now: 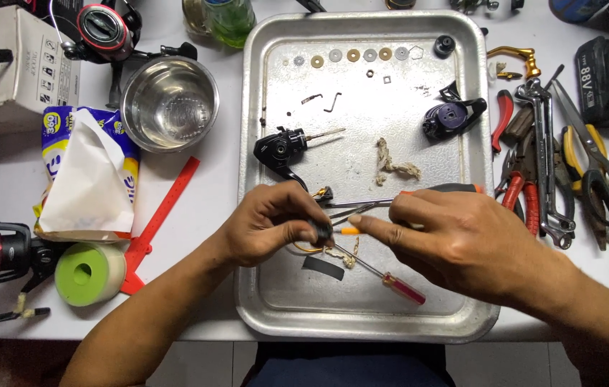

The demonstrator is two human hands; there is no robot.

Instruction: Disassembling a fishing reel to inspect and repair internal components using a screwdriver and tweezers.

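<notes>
Left hand (268, 223): is hovering over the middle of the dented aluminium tray (261, 287), fingers curled tight, pinching a small dark round part (323, 231) between thumb and fingertips.
Right hand (462, 244): is closing its fingers round a thin orange-tipped tool (351, 231), pressing the tip against the dark part; I cannot tell what kind of tool it is.
Where the part is: it is sitting just above the tray floor, between both hands, near a red-handled screwdriver (383, 276) and a black strip (323, 267).
How it will handle: judging by its look, the part is probably light, rigid and perhaps greasy, so it is likely to slip; gripping it by the rim seems safest.
Lying in the tray: a black reel body with a shaft (283, 149), a dark purple reel side plate (451, 118), a row of washers (351, 55) and a scrap of frayed rag (394, 166).
Lying beside the tray: a steel bowl (169, 102), a red ruler (161, 218), pliers and wrenches (541, 172).
</notes>
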